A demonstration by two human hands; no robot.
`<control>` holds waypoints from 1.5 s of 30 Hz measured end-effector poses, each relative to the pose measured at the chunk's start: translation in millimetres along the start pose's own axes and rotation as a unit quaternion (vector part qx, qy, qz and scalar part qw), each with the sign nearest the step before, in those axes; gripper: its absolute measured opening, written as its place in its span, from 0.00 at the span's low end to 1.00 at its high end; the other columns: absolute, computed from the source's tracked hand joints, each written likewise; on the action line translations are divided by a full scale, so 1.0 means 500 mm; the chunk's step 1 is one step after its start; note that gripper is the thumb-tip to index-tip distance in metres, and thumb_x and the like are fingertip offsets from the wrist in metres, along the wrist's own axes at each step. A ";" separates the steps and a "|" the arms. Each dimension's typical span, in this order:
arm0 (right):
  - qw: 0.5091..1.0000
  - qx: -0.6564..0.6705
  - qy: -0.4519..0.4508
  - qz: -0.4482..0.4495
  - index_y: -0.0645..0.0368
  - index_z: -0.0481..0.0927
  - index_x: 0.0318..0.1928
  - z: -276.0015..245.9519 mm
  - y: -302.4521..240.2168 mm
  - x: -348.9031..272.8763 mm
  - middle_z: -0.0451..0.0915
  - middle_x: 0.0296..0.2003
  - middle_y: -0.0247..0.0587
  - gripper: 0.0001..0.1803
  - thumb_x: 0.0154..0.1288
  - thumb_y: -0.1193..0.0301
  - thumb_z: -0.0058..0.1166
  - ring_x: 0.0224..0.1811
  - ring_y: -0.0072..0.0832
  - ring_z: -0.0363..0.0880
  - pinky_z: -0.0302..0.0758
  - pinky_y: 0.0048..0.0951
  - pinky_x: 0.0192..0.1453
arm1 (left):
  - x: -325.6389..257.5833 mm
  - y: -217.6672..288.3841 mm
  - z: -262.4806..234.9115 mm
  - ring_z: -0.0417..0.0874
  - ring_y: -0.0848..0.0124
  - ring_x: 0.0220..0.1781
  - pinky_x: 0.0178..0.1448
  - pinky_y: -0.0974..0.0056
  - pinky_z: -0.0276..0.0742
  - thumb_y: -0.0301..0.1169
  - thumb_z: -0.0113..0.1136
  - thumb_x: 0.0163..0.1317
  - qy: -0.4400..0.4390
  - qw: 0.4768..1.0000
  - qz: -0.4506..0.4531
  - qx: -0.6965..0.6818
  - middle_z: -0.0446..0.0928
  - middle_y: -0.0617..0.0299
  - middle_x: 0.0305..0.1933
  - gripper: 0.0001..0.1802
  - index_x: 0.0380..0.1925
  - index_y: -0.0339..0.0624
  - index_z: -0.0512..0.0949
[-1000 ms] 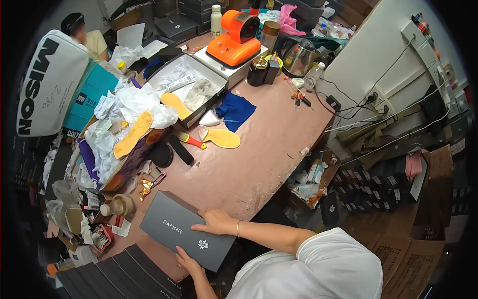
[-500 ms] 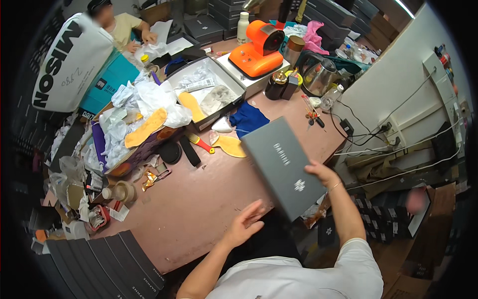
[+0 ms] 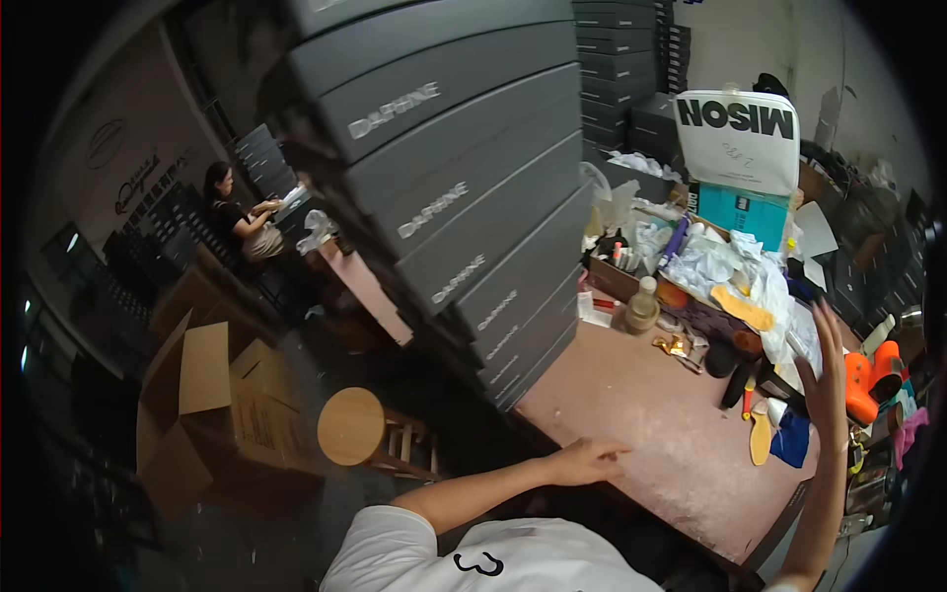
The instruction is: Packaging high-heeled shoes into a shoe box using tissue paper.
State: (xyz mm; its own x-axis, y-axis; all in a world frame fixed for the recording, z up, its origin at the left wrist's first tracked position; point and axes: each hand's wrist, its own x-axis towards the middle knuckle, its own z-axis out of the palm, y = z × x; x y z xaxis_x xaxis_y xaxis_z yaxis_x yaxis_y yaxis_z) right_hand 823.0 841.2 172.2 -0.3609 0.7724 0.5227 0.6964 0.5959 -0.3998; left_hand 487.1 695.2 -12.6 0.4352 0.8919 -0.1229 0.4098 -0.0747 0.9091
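My left hand (image 3: pixel 590 462) hovers over the near edge of the pinkish table (image 3: pixel 631 395), fingers loosely extended and holding nothing. Raised at the right, my right hand (image 3: pixel 827 365) has its fingers spread, and nothing shows in its grasp. Around that hand, in the picture, are a blue cloth (image 3: pixel 791 440), a yellow insole (image 3: pixel 760 440) and a brush with a red and yellow handle (image 3: pixel 749 395). A dark edge (image 3: pixel 787 511) beside my right forearm may belong to a grey box; most of it is hidden.
A tall stack of grey shoeboxes (image 3: pixel 464 207) rises left of the table. Beyond lie a round wooden stool (image 3: pixel 351 426), an opened carton (image 3: pixel 232 405) and a seated person (image 3: pixel 247 222). A cluttered box (image 3: pixel 705 296) of crumpled paper and an orange device (image 3: pixel 866 387) occupy the table's far side.
The view has swung left, bringing the shoebox stack and stool into sight. My right hand has let go of the grey shoebox and is raised with spread fingers.
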 end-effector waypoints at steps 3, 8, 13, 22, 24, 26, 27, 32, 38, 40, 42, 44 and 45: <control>0.932 0.119 0.045 -0.339 0.47 0.68 0.65 0.055 -0.493 0.223 0.59 0.68 0.46 0.42 0.46 0.76 0.66 0.65 0.49 0.66 0.65 0.44 0.68 | -0.114 0.024 -0.047 0.80 0.65 0.48 0.54 0.63 0.75 0.31 0.60 0.62 0.161 0.985 0.064 -0.023 0.77 0.53 0.49 0.23 0.56 0.36 0.72; 0.782 -0.196 0.216 -0.551 0.48 0.74 0.58 -0.044 -0.873 0.442 0.65 0.63 0.44 0.37 0.45 0.58 0.71 0.66 0.46 0.61 0.64 0.47 0.65 | -0.169 0.051 -0.065 0.80 0.67 0.48 0.54 0.64 0.76 0.31 0.60 0.63 0.181 0.978 0.103 0.008 0.78 0.53 0.48 0.21 0.56 0.38 0.73; 0.777 -0.413 0.054 -0.472 0.50 0.76 0.56 -0.091 -0.984 0.458 0.66 0.62 0.44 0.36 0.43 0.59 0.72 0.67 0.47 0.58 0.60 0.52 0.67 | -0.232 0.004 -0.083 0.81 0.68 0.45 0.53 0.64 0.76 0.31 0.60 0.63 0.199 0.978 0.062 0.009 0.79 0.55 0.45 0.20 0.54 0.38 0.74; 0.842 -0.325 0.274 -0.332 0.54 0.78 0.44 -0.074 -0.445 0.139 0.71 0.55 0.45 0.19 0.52 0.63 0.65 0.55 0.44 0.71 0.74 0.43 0.52 | -0.124 0.148 -0.186 0.69 0.66 0.63 0.64 0.60 0.67 0.52 0.57 0.63 0.244 0.904 0.278 -0.214 0.67 0.56 0.64 0.37 0.64 0.38 0.63; 0.778 -0.443 0.330 -0.299 0.51 0.78 0.45 -0.037 -0.358 -0.049 0.70 0.57 0.46 0.18 0.55 0.60 0.63 0.61 0.46 0.67 0.73 0.43 0.56 | -0.059 0.093 -0.203 0.68 0.61 0.65 0.65 0.53 0.68 0.63 0.49 0.62 0.131 0.878 0.282 -0.364 0.65 0.54 0.65 0.44 0.66 0.41 0.61; 0.874 -0.306 0.206 -0.317 0.49 0.80 0.39 0.016 -0.281 -0.256 0.69 0.57 0.40 0.13 0.51 0.67 0.64 0.63 0.45 0.64 0.72 0.47 0.58 | 0.017 0.103 -0.163 0.55 0.61 0.73 0.73 0.49 0.52 0.71 0.38 0.59 -0.035 0.782 0.170 -0.598 0.53 0.56 0.74 0.51 0.71 0.45 0.52; 0.909 -0.252 0.152 -0.295 0.48 0.80 0.37 0.061 -0.259 -0.330 0.69 0.56 0.37 0.12 0.49 0.71 0.65 0.64 0.44 0.63 0.71 0.49 0.59 | 0.048 0.084 -0.137 0.58 0.59 0.72 0.72 0.48 0.53 0.76 0.31 0.55 -0.128 0.716 0.155 -0.668 0.56 0.57 0.73 0.54 0.71 0.48 0.54; 0.991 0.114 -0.046 0.048 0.59 0.75 0.50 0.362 -0.175 -0.497 0.64 0.61 0.51 0.21 0.56 0.72 0.64 0.69 0.52 0.56 0.63 0.49 0.67 | 0.150 -0.239 0.055 0.74 0.66 0.56 0.58 0.59 0.73 0.58 0.51 0.64 -0.002 0.825 -0.193 -0.531 0.74 0.57 0.56 0.37 0.60 0.37 0.68; 0.788 0.304 -0.109 0.524 0.68 0.72 0.50 0.550 -0.004 -0.558 0.78 0.39 0.45 0.28 0.57 0.61 0.66 0.41 0.31 0.77 0.77 0.32 0.45 | 0.122 -0.287 0.145 0.78 0.69 0.48 0.50 0.64 0.77 0.41 0.54 0.69 0.154 0.856 -0.274 -0.410 0.78 0.57 0.46 0.21 0.50 0.33 0.75; 0.619 0.451 -0.102 0.635 0.61 0.76 0.38 0.500 0.033 -0.513 0.77 0.30 0.35 0.21 0.55 0.58 0.68 0.31 0.23 0.75 0.76 0.30 0.40 | 0.129 -0.224 0.112 0.77 0.69 0.49 0.55 0.64 0.73 0.40 0.57 0.67 0.130 0.777 -0.273 -0.552 0.77 0.58 0.46 0.21 0.49 0.34 0.75; 0.500 0.541 -0.112 0.667 0.60 0.72 0.42 0.453 0.078 -0.495 0.76 0.33 0.34 0.22 0.59 0.58 0.65 0.32 0.22 0.74 0.76 0.28 0.39 | 0.139 -0.176 0.095 0.75 0.69 0.52 0.59 0.63 0.70 0.40 0.57 0.66 0.111 0.730 -0.273 -0.617 0.76 0.57 0.48 0.21 0.50 0.34 0.75; 0.524 0.601 -0.108 0.594 0.63 0.70 0.51 0.401 0.087 -0.439 0.74 0.32 0.32 0.24 0.63 0.60 0.60 0.31 0.21 0.74 0.77 0.27 0.40 | 0.138 -0.196 0.089 0.71 0.67 0.57 0.64 0.58 0.66 0.44 0.60 0.64 0.118 0.806 -0.233 -0.532 0.73 0.57 0.54 0.25 0.54 0.37 0.73; 0.533 0.608 -0.038 0.587 0.63 0.68 0.55 0.378 0.054 -0.390 0.74 0.32 0.32 0.26 0.64 0.60 0.59 0.31 0.21 0.74 0.77 0.27 0.39 | 0.135 -0.206 0.080 0.71 0.66 0.59 0.64 0.59 0.66 0.44 0.60 0.63 0.140 0.862 -0.204 -0.442 0.73 0.57 0.55 0.26 0.53 0.37 0.73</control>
State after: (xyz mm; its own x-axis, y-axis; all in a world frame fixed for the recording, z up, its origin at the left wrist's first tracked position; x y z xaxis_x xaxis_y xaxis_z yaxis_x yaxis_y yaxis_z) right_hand 795.1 748.1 -83.0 -0.1756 0.7497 -0.6380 -0.4310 -0.6413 -0.6349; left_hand 506.2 745.4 -130.4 0.1380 0.8449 -0.5168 -0.3428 0.5303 0.7754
